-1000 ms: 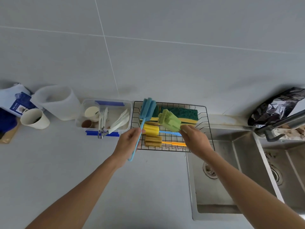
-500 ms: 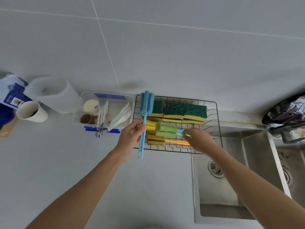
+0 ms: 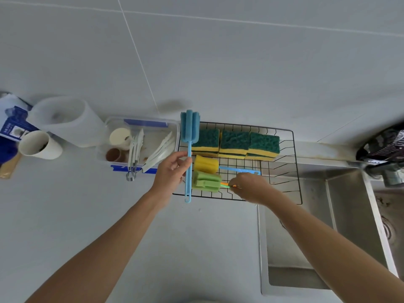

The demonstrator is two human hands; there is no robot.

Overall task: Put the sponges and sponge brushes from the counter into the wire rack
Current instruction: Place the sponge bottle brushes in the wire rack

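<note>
The right hand [image 3: 251, 188] is pinching the thin handle of the green sponge brush [image 3: 206, 181] between closed fingertips and is laying it flat at the 7 o'clock corner of the wire rack [image 3: 294, 162]. One second ago this brush was raised above the rack with its head tilted up; its head is now resting on the wires, just in front of the yellow sponge brush [image 3: 206, 164]. Release is judged to be the only action remaining for this item.

The left hand [image 3: 172, 171] is gripping the mid-handle of the blue sponge brush [image 3: 189, 130] with fingers closed around it. The brush is standing nearly upright along the 9 o'clock edge of the rack, and has shifted only slightly.

Three green-and-yellow sponges [image 3: 235, 142] are lined up along the 12 o'clock side of the rack. The visible tabletop [image 3: 87, 215] is carrying no further sponges, so the blue brush is judged to be the last item.
</note>
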